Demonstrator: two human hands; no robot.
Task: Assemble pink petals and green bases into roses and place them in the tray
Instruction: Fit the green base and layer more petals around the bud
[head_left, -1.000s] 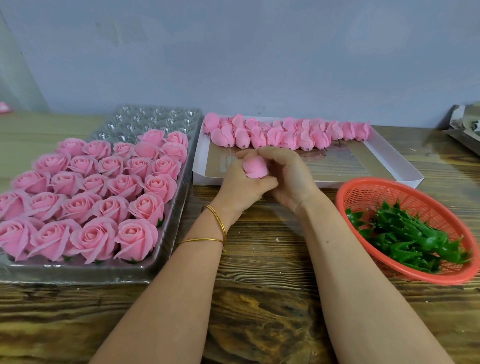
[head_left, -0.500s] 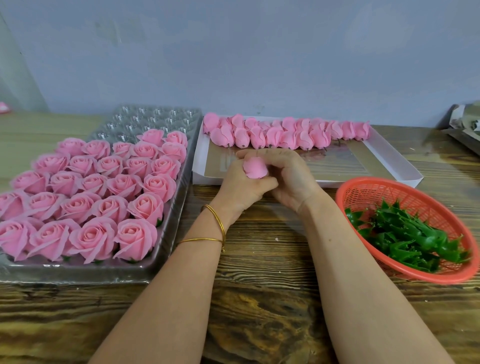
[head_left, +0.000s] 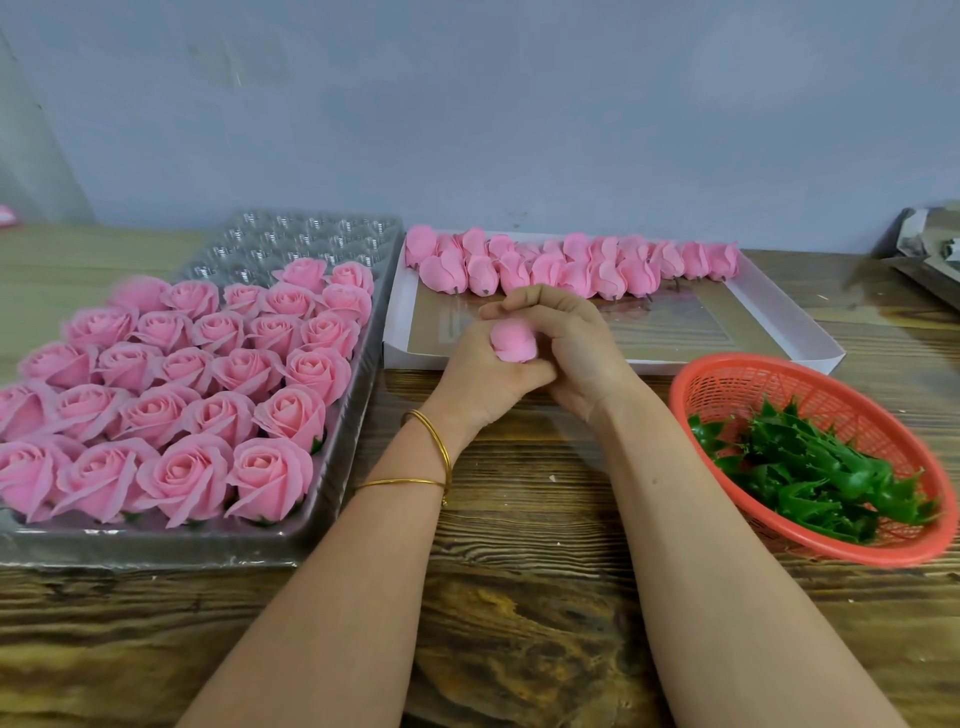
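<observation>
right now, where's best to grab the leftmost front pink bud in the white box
Probably pinch the pink bud across its rounded sides, coming from above: it lies on its side in the white box, thin stem pointing toward you, neighbours crowding its right.

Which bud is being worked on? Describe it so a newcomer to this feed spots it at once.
Find the white box at the back, holding a row of pink buds. Just before its near edge the left hand and right hand meet, both gripping one bud. It alone is out of the row and held in fingers, only its rounded pink top showing.
</observation>
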